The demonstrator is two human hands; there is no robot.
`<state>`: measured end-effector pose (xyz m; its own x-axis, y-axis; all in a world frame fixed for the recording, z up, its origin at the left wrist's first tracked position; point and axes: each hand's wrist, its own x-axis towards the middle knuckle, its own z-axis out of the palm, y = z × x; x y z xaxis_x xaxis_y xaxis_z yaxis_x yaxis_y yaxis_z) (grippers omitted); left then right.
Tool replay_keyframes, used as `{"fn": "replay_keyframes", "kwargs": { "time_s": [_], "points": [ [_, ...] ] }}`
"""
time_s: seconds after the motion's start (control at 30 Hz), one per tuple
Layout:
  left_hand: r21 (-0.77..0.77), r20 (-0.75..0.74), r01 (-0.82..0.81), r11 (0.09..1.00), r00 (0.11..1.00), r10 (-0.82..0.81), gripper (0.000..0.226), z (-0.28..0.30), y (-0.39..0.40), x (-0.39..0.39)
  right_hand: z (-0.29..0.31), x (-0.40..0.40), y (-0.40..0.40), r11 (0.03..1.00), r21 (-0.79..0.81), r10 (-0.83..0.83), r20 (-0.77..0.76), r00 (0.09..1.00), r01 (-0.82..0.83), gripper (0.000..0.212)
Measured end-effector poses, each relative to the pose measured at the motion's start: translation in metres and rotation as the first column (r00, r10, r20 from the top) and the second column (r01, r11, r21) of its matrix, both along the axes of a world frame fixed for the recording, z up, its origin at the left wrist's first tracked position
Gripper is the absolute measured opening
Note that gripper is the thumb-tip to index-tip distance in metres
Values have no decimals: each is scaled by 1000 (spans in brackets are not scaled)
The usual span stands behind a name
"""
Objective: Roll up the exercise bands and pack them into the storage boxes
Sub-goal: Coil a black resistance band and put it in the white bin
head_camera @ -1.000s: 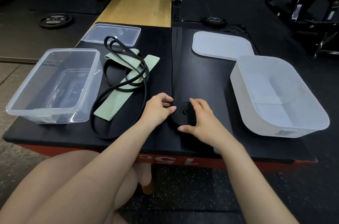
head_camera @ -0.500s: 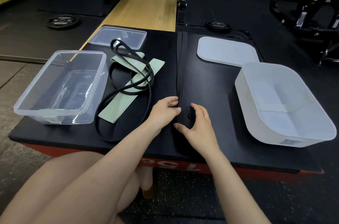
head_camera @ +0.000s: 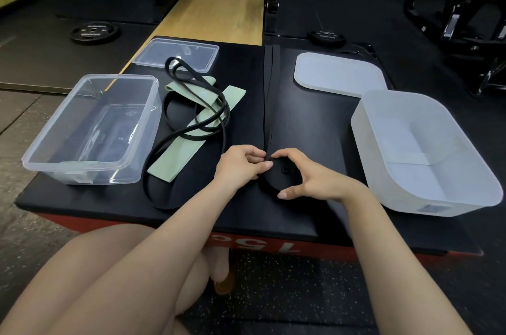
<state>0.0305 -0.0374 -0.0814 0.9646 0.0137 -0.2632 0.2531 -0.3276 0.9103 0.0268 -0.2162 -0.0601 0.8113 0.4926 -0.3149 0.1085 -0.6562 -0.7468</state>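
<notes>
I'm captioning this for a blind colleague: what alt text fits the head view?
Two hands roll a wide black band into a coil on a black table: the right hand cups the coil, the left hand pinches the band beside it. A clear box sits left, a white box right.

Wide black band (head_camera: pixel 269 104): near end coiled into a flat roll (head_camera: pixel 283 174), remainder lying straight; green band (head_camera: pixel 191 132) flat, thin black loop (head_camera: pixel 216 115) across it; clear box (head_camera: pixel 90 126) left, white box (head_camera: pixel 427 153) right, both open.

clear box (head_camera: pixel 90 129) left, white box (head_camera: pixel 427 153) right, bands (head_camera: pixel 197 115) between
</notes>
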Motion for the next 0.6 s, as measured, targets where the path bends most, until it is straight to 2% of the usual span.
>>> {"fn": "replay_keyframes", "kwargs": {
  "time_s": [0.1,0.2,0.37,0.43,0.5,0.6],
  "points": [
    [31,8,32,999,999,-32,24,3,-1,0,1,-1,1,1000,5,-10,-4,1000,10,75],
    [79,46,39,996,998,-43,24,6,-4,0,-3,-10,6,996,-52,-67,104,992,73,86],
    [101,70,16,995,997,-23,22,5,-7,-2,-13,-41,27,934,-137,-286,269,920,331,100],
    [94,97,10,996,995,-19,26,1,-9,-3,-19,-47,45,886,-99,-399,331,855,452,100],
    [75,115,30,997,993,-38,37,-1,-10,-3,-26,-46,60,813,-27,-523,405,750,581,92],
    [8,76,97,995,992,-97,59,0,-12,0,-34,-42,67,734,71,-623,464,629,675,77]
  ]
}}
